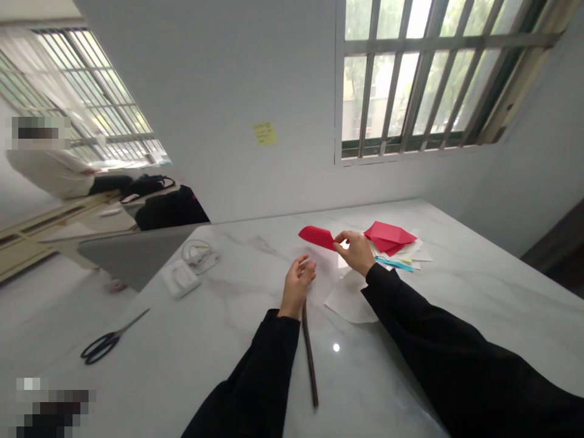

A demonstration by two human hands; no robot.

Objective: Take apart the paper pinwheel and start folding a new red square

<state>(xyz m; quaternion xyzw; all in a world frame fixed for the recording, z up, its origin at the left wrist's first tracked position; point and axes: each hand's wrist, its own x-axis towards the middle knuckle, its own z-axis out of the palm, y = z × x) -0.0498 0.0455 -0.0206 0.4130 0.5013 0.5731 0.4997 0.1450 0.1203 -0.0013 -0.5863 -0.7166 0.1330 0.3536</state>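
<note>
Over the white, grey-veined tabletop point(246, 359), as my head view shows it, my right hand point(354, 250) has thumb and fingers clamped on one end of a flat, bright red piece of paper point(316, 236), which reaches out to the left of that pinch. Nearer me and left of it, my left hand point(298, 281) has its fingers loosely curled, with nothing visible in them. A thin dark-brown stick point(311, 362) runs from beside that wrist towards me; I cannot tell whether I touch it. Below my right hand lies a translucent white sheet point(349, 298). Just right of the pinch sits a pile of folded red paper point(391, 237), a blue paper strip point(396, 264) under it. Well left of both hands lie black-handled scissors point(103, 347).
</note>
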